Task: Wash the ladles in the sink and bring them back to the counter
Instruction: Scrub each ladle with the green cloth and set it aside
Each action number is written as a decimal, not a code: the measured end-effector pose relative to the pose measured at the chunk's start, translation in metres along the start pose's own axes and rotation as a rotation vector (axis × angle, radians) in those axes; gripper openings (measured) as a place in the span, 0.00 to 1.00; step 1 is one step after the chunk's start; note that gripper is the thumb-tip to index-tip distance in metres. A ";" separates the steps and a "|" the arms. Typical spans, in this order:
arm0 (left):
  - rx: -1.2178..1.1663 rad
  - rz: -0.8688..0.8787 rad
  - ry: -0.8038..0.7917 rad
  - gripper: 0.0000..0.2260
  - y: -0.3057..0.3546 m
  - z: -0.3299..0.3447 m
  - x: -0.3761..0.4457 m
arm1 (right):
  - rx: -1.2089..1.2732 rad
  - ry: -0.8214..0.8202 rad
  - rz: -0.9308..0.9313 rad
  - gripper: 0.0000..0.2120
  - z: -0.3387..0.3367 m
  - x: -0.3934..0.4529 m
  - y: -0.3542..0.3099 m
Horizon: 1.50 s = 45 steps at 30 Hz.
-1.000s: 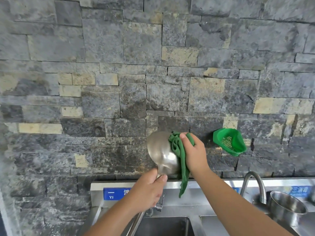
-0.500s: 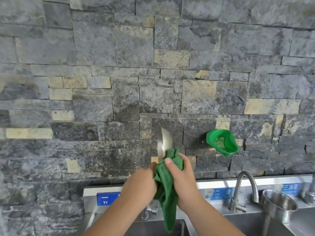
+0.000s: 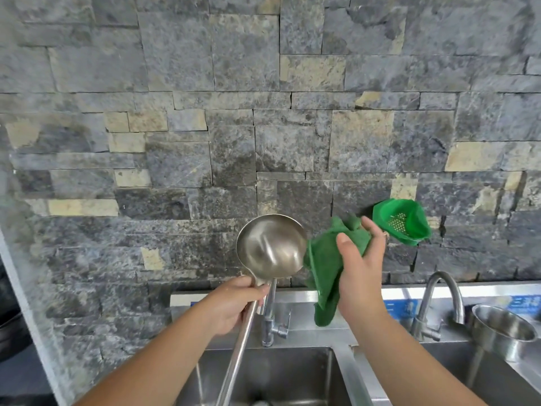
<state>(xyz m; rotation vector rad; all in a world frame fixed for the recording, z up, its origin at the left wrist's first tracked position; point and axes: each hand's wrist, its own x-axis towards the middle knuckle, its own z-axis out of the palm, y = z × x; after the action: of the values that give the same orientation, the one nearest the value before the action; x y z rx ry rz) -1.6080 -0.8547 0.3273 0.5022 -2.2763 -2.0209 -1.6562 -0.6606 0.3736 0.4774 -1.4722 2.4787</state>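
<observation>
Head view: our left hand [image 3: 231,306] grips ladle [image 3: 270,247] over sink [image 3: 263,373], bowl now facing us. Right hand [image 3: 361,268] pulled green cloth [image 3: 325,265] off, still holding it. Wiping looks done; rinse next.

Head-worn camera faces a stone wall [image 3: 263,112] closely, sink [image 3: 345,376] below.

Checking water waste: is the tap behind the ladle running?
Cannot tell. No stream shows below the tap, but the ladle and left hand hide its spout.

Rough grey-and-tan stone wall [image 3: 205,127] — green plastic strainer [image 3: 402,221] hung on it — daylight-lit.
</observation>
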 end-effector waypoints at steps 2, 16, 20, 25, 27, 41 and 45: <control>-0.113 0.001 -0.046 0.06 0.003 0.006 -0.002 | -0.264 -0.087 -0.324 0.26 0.009 -0.002 -0.009; -0.131 0.024 -0.178 0.15 0.036 0.056 -0.036 | -1.859 -0.737 -1.195 0.35 0.035 0.064 0.010; -0.081 0.042 -0.150 0.14 0.027 0.064 -0.040 | -1.857 -0.784 -1.175 0.34 0.012 0.058 0.013; 0.019 0.058 -0.129 0.11 0.022 0.063 -0.044 | -1.883 -0.831 -1.080 0.33 -0.012 0.043 0.016; 0.066 0.056 -0.123 0.09 0.018 0.064 -0.043 | -1.903 -0.864 -1.042 0.33 -0.025 0.039 0.018; 0.158 0.007 -0.128 0.10 -0.004 0.077 -0.041 | -2.015 -1.044 -1.080 0.29 -0.078 0.032 0.034; 0.172 -0.006 -0.123 0.09 -0.014 0.072 -0.037 | -1.833 -1.006 -1.285 0.13 -0.084 0.033 0.050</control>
<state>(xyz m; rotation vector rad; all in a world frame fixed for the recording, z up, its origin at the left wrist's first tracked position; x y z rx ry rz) -1.5892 -0.7765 0.3099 0.4044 -2.5385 -1.9190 -1.7176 -0.6097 0.3080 1.4091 -1.8541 -0.4730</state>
